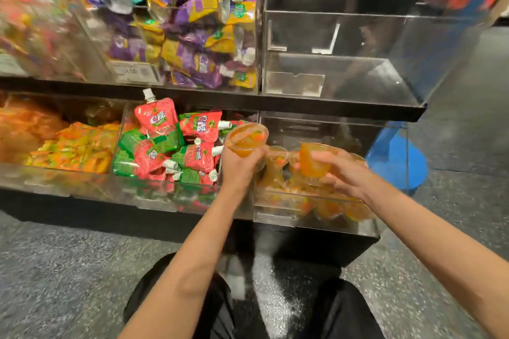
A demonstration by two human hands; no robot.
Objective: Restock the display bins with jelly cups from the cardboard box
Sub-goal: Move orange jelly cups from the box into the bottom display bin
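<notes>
Two orange jelly cups (247,140) tilt mouth-up-left, each gripped by curled fingers (334,158) over the bin (316,221).

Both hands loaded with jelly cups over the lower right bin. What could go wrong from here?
1. The left hand holds its orange jelly cup tilted, right at the divider; it could drop among the red and green pouches instead.
2. The right hand grips its cup loosely over the piled cups; released from there, it might roll over the low front wall of the clear bin.
</notes>
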